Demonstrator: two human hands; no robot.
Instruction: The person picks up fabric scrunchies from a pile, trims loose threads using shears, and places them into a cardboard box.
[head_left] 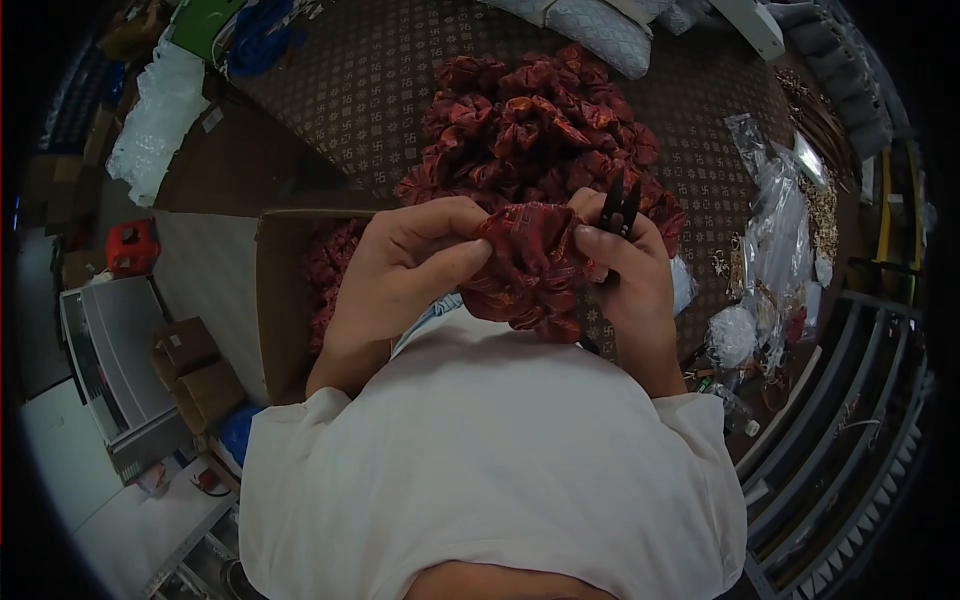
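Observation:
A dark red, gathered fabric piece (pixel 532 262) is stretched between my two hands, in front of my chest. My left hand (pixel 410 265) pinches its left edge between thumb and fingers. On the opposite edge, my right hand (pixel 632 262) grips the fabric with thumb and fingertips and also keeps a small black tool (pixel 620 208) between its fingers, blades pointing up. Beyond my hands, a large heap of similar red gathered pieces (pixel 530 125) lies on the brown patterned surface (pixel 350 90).
An open cardboard box (pixel 275 300) with more red pieces stands at the left. Clear plastic bags (pixel 780 250) lie at the right, near a metal rack (pixel 830 440). Grey wrapped rolls (pixel 600 35) rest at the far edge. A red stool (pixel 133 247) is far left.

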